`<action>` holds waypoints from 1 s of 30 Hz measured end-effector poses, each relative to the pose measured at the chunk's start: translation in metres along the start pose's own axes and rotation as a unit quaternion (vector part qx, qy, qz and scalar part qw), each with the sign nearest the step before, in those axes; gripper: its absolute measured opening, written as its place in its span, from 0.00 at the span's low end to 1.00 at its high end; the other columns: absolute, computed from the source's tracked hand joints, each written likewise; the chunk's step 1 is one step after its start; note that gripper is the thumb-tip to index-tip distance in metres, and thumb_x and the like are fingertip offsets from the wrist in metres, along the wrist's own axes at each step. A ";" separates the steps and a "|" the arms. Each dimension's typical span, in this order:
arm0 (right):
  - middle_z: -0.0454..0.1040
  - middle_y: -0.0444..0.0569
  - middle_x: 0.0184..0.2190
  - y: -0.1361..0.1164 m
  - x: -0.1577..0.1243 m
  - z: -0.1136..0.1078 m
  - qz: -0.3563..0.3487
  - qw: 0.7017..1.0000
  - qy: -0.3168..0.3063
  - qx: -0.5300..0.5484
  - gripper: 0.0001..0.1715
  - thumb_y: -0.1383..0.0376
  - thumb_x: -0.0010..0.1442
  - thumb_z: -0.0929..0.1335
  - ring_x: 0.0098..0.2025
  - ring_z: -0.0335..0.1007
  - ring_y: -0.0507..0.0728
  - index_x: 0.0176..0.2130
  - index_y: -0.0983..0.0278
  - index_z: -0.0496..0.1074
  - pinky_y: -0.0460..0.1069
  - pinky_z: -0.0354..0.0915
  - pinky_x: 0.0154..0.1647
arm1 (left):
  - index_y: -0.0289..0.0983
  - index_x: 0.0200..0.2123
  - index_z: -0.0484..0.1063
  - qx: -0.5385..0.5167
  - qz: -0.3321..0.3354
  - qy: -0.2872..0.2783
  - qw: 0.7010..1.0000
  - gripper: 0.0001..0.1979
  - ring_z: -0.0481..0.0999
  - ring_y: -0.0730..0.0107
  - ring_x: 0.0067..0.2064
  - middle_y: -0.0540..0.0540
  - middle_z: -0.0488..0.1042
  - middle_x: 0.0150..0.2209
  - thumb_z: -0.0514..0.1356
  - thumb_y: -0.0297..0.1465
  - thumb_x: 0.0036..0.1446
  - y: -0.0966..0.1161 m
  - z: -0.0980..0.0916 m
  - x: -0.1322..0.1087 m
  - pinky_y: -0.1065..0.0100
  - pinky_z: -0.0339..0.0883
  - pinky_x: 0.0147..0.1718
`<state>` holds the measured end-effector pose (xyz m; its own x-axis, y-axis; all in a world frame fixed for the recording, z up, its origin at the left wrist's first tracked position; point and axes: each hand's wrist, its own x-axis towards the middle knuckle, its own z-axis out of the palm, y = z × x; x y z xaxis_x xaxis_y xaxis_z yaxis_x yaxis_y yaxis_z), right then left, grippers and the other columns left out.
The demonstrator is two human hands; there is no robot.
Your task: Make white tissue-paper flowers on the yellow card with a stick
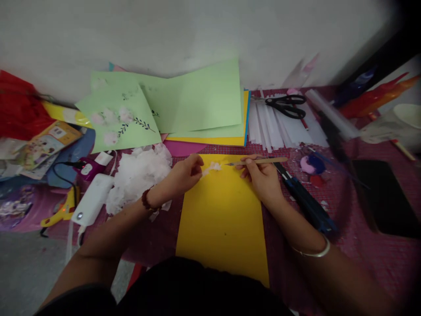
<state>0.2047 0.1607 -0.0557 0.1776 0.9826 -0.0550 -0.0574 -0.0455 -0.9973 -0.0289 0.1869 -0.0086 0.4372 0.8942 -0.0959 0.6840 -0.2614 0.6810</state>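
A yellow paper sheet (223,219) lies in front of me on the red cloth. Over its top edge my left hand (184,174) pinches a small tuft of white tissue (212,167). My right hand (261,174) is closed round a thin wooden-handled brush (259,161), its tip pointing left at the tuft, close to it. A loose heap of white tissue (138,175) sits just left of my left hand.
Green sheets (197,101), one with pink flowers (118,118), lie at the back over yellow and pink paper. Black scissors (286,106) rest on white paper strips (279,125). A white power bank (94,199) is left, a blue tool (305,199) and black phone (384,197) right.
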 end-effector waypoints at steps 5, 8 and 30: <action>0.75 0.46 0.25 0.000 -0.008 -0.002 -0.017 1.000 0.013 0.018 0.11 0.57 0.60 0.66 0.21 0.66 0.49 0.33 0.63 0.71 0.46 0.62 0.21 | 0.38 0.35 0.61 0.043 0.020 -0.044 0.998 0.07 0.70 0.74 0.28 0.51 0.71 0.28 0.56 0.26 0.52 0.033 0.006 0.007 0.71 0.60 0.27; 0.74 0.45 0.24 -0.003 -0.012 -0.005 -0.030 0.998 0.047 0.042 0.11 0.57 0.60 0.66 0.20 0.66 0.49 0.32 0.62 0.70 0.46 0.63 0.22 | 0.37 0.35 0.62 0.068 0.043 -0.052 0.995 0.08 0.69 0.73 0.27 0.52 0.71 0.27 0.55 0.23 0.50 0.042 0.014 0.023 0.71 0.57 0.26; 0.74 0.44 0.22 -0.011 -0.015 -0.002 -0.048 0.995 0.055 0.063 0.09 0.60 0.60 0.66 0.20 0.66 0.50 0.31 0.61 0.70 0.47 0.64 0.23 | 0.37 0.34 0.62 -0.094 0.031 -0.082 0.992 0.06 0.68 0.76 0.27 0.52 0.68 0.26 0.57 0.26 0.52 0.054 -0.013 0.031 0.72 0.60 0.26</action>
<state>0.2051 0.1460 -0.0438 0.2950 0.9551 0.0273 -0.1574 0.0768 -0.9845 0.0144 0.2050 0.0349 0.5745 0.8037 -0.1549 0.5377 -0.2280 0.8117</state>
